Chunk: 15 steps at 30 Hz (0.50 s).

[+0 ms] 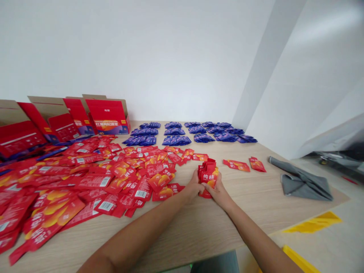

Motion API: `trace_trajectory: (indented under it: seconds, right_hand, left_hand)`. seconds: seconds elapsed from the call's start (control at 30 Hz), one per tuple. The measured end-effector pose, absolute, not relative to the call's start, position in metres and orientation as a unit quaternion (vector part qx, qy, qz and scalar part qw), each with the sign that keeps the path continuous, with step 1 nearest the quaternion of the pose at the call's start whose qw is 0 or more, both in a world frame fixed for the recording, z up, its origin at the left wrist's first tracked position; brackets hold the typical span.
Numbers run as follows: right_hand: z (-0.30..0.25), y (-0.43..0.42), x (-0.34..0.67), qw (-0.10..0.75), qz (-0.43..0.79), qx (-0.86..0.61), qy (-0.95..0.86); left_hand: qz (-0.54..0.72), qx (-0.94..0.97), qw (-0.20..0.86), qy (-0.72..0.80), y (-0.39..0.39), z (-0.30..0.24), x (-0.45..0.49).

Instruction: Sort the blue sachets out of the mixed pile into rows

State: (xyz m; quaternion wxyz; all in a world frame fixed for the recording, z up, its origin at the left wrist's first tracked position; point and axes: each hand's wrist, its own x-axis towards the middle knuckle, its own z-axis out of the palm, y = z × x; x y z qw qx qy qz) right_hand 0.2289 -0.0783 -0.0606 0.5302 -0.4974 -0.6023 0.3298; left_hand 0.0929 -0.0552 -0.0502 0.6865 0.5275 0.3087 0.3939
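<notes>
A: Both sets of fingers wrapped round a small stack of red sachets (208,176), left hand (194,186) and right hand (217,192) pinching it upright on the table (199,223), near centre.

B: Light, slick, floppy foil, I'd say; squeeze the stack's flat sides. Loose red sachets (85,178) sprawl left, purple piles (176,132) far back.

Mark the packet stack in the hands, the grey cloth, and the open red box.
stack of red packets (208,176), head view, on the front packet's printed face.
grey cloth (303,184), head view, on its folded middle.
open red box (109,117), head view, on its front panel.
</notes>
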Motion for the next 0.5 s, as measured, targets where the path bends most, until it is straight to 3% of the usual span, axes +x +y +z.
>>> trace_trajectory:
  seconds: [0.13,0.5]
  right_hand:
    - [-0.058,-0.081,0.228,0.542,0.272,-0.515,-0.605]
    - [-0.057,-0.076,0.227,0.509,0.287,-0.547,-0.600]
  left_hand:
    - [0.404,0.529,0.670,0.329,-0.057,-0.045,0.095]
    - [0.360,0.557,0.672,0.331,-0.045,-0.057,0.093]
